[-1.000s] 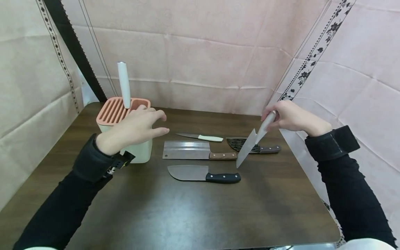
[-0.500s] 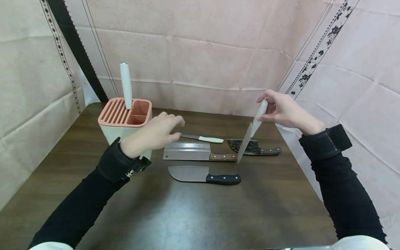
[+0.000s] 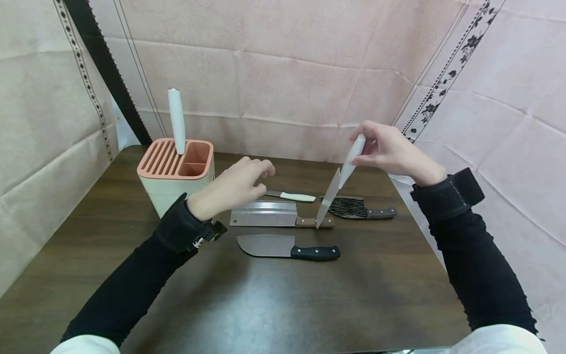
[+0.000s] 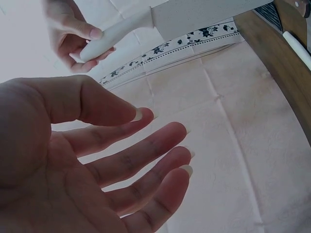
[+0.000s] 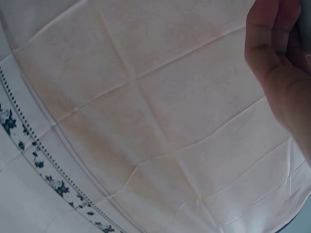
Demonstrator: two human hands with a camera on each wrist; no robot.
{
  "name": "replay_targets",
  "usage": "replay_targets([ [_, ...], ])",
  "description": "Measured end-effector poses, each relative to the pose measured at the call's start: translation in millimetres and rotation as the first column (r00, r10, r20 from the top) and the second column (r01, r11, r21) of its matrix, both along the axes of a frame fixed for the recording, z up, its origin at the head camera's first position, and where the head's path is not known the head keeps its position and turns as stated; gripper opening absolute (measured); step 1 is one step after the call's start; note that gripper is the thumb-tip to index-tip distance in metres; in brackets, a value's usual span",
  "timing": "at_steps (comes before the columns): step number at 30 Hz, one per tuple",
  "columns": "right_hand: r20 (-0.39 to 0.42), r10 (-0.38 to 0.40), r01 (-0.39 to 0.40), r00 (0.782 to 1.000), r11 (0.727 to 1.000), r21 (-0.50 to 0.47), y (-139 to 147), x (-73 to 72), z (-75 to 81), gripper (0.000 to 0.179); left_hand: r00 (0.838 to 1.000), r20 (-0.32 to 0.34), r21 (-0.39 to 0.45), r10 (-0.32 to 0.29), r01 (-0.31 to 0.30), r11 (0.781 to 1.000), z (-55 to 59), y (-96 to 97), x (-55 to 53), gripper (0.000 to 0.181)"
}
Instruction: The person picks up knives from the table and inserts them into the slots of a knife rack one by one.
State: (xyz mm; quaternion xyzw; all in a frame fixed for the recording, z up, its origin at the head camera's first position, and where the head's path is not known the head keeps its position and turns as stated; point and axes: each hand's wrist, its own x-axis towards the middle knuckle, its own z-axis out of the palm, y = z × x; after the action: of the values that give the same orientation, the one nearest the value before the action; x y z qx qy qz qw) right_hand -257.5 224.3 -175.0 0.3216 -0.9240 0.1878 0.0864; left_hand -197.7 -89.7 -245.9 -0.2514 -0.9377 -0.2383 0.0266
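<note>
My right hand (image 3: 391,150) pinches the white handle of a kitchen knife (image 3: 328,199) in the head view. Its blade slants down to the left, above the wooden handle of a cleaver (image 3: 264,215). Held out over the table, my left hand (image 3: 232,186) has its fingers loosely bent and nothing in its grasp; the left wrist view shows those fingers (image 4: 146,150) spread. Beside it stands a pale green knife block (image 3: 170,191) with a salmon slotted top, a white-handled item (image 3: 177,120) upright in one slot. Only part of the right hand (image 5: 279,63) shows in the right wrist view.
A small white-handled knife (image 3: 298,197), a dark-patterned cleaver (image 3: 349,207) and a black-handled knife (image 3: 315,253) lie on the brown table (image 3: 283,305). Pale cloth (image 3: 283,88) hangs behind and at the sides.
My right hand has raised the knife a little and carried it left. My left hand has moved right, away from the block's top, baring its open compartments.
</note>
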Motion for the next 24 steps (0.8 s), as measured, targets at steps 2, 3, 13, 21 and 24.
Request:
replay_targets([
  [2,0.001,0.015,-0.015,1.0,1.0,-0.015,-3.0,-0.1,0.1,0.037,1.0,-0.005,0.006,-0.002,0.002,1.0,-0.6,1.4,-0.2,0.035],
  [3,0.006,0.021,-0.021,1.0,0.999,-0.025,-4.4,0.0,0.1,0.037,1.0,-0.006,0.007,-0.003,0.003,1.0,-0.8,2.1,-0.1,0.035],
  [13,0.028,0.049,-0.047,0.998,0.997,-0.066,-18.5,-0.5,1.1,0.035,1.0,0.001,0.019,-0.017,0.017,1.0,-0.8,9.5,-3.2,0.036],
  [21,0.043,0.079,-0.076,0.996,0.994,-0.074,-30.1,-0.1,3.4,0.045,1.0,-0.012,0.091,-0.014,0.015,0.996,-4.4,15.3,-8.4,0.031],
  [24,0.064,0.081,-0.075,0.995,0.993,-0.089,-33.8,-0.4,2.7,0.049,1.0,-0.014,0.12,-0.019,0.021,0.993,-5.4,17.7,-10.6,0.032],
])
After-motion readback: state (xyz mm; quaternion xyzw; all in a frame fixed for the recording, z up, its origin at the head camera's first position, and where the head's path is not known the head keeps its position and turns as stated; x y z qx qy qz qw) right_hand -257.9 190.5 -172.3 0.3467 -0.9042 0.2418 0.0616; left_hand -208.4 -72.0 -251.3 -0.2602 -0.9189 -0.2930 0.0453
